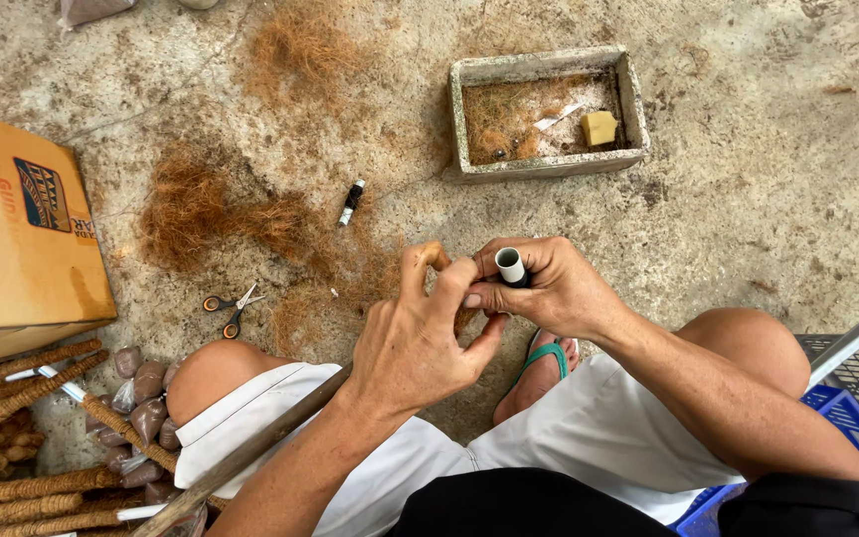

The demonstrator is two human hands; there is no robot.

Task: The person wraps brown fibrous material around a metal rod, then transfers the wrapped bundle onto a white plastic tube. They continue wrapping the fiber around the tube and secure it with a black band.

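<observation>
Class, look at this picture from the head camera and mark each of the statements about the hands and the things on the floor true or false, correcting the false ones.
1. The right hand holds a small white tube. True.
2. The scissors are in the left hand. False: they lie on the floor beside the loose brown fibre.
3. A yellow block lies inside the rectangular stone tray. True.
4. The cardboard box stands at the right of the picture. False: it stands at the left.
5. Fibre-wrapped sticks lie piled at the lower left. True.
</observation>
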